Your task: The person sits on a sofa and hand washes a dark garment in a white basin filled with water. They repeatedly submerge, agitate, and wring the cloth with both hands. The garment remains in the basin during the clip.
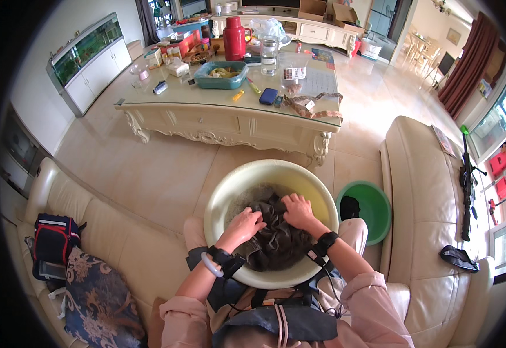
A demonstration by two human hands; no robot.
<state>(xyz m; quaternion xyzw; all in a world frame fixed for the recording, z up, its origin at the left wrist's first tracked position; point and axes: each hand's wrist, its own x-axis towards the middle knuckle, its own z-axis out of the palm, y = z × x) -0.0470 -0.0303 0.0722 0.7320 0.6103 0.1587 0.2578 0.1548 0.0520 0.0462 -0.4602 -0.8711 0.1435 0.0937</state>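
Observation:
Between my knees is a large pale yellow plastic basin point(218, 204) with soapy, greyish water in it. A dark wet garment point(283, 237) lies bunched in the water. At the cloth's left side, my left hand point(245, 225) grips a fold with the fingers curled. My right hand point(298, 211) clasps the cloth on its upper right, near the basin's far wall. Black straps with small devices circle both wrists, and a pale bangle point(211, 264) sits on the left one. The lower part of the garment is partly under water.
To the right of the basin stands a green tub point(372, 213) with a black cloth point(349, 207) inside. A cream sofa point(422, 204) runs along the right, another point(122, 226) on the left. Ahead is a glass-topped coffee table point(218, 117) bearing a red thermos point(234, 39) and several other items.

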